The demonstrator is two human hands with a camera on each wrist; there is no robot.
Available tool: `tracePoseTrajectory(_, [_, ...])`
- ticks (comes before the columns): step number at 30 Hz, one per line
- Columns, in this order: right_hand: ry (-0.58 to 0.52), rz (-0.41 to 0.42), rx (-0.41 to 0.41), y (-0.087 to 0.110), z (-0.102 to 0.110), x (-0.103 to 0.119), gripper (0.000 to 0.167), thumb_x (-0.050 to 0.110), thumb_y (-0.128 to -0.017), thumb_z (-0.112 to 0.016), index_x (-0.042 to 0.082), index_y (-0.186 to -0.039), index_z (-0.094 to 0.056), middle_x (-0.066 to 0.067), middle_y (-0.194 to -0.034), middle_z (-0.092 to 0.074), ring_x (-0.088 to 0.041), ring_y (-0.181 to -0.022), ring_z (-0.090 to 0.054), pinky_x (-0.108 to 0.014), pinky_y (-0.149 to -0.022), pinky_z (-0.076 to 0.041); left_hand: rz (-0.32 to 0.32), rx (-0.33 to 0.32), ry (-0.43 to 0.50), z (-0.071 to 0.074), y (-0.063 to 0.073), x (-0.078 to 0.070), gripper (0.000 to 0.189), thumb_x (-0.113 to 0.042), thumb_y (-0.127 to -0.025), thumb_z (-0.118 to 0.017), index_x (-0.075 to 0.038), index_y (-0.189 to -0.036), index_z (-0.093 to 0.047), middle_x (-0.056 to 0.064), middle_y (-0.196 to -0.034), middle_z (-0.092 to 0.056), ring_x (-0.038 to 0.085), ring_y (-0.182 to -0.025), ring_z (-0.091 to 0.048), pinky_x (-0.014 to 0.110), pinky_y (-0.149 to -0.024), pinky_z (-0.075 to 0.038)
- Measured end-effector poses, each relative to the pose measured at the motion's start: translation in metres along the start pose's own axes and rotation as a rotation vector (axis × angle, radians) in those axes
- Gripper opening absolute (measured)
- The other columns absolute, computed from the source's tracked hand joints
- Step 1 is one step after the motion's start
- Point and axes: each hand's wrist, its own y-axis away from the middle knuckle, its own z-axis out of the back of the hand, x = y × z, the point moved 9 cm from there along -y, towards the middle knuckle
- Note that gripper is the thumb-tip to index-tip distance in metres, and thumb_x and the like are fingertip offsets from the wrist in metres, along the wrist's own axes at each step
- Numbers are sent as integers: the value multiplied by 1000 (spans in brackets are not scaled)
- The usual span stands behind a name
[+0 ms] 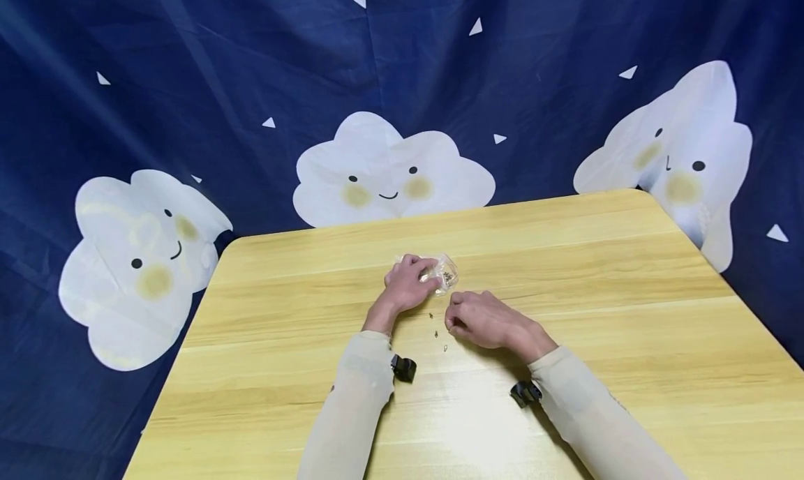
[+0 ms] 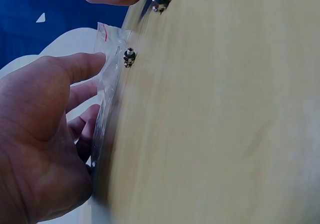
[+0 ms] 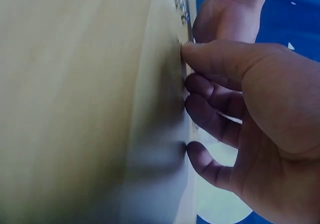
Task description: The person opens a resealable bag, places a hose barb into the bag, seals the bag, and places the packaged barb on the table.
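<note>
My left hand [image 1: 408, 285] rests on a small clear plastic bag [image 1: 447, 265], its thumb and forefinger spread apart. Several tiny dark metal pieces show inside the bag's right end. In the left wrist view, the fingertips touch the bag [image 2: 107, 76], which has a red line near its top. My right hand [image 1: 484, 319] is low over the table just right of the bag, fingers bent and fingertips down at the wood [image 3: 215, 108]. I cannot tell whether its thumb and forefinger pinch anything. Between the hands lie small metal clasps [image 1: 436, 334] in a loose row.
The light wood table [image 1: 283, 312] reaches back to a dark blue curtain [image 1: 239, 47] with white clouds on it. Black wrist cameras [image 1: 404, 368] sit on both sleeved forearms. A bright glare lies on the tabletop between the arms.
</note>
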Motion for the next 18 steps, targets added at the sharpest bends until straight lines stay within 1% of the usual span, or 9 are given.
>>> tracePoseTrajectory(3, [-11, 7, 10, 0, 1, -1, 9, 20, -92, -61, 24, -85, -65, 12, -89, -54, -6, -82, -51, -31, -75, -45, 1, 5, 5, 0, 0, -1, 52, -47, -93, -54, -29, -141, -49, 6, -142, -41, 27, -123, -42, 48, -105, -26])
tracePoseTrajectory(7, [-62, 1, -8, 0, 6, -4, 8, 20, -94, -60, 21, -89, -65, 10, -93, -55, -5, -82, -52, -30, -78, -48, 0, 6, 7, 0, 0, -1, 52, -48, -93, -54, -29, -141, -49, 6, -141, -41, 26, -122, -41, 47, -106, -25])
tracePoseTrajectory(12, [-115, -54, -37, 1, 11, -15, 7, 21, -95, -58, 20, -93, -65, 9, -102, -54, -6, -83, -53, -28, -79, -48, 0, 7, 2, -1, 0, 0, 52, -49, -93, -54, -30, -142, -48, 6, -142, -41, 26, -123, -41, 48, -106, -25])
tracePoseTrajectory(15, [-131, -87, -73, 2, 18, -23, 9, 21, -96, -57, 20, -96, -66, 8, -105, -54, -8, -86, -54, -30, -83, -49, -5, 11, 0, -2, -1, 0, 52, -49, -93, -53, -30, -142, -48, 6, -142, -41, 27, -123, -41, 48, -106, -25])
tracePoseTrajectory(18, [-141, -102, -114, 3, 25, -31, 10, 21, -97, -57, 19, -96, -67, 7, -107, -54, -11, -91, -56, -33, -86, -50, -4, 11, -4, -3, -1, 1, 52, -49, -93, -53, -31, -142, -47, 5, -142, -41, 26, -123, -41, 48, -106, -25])
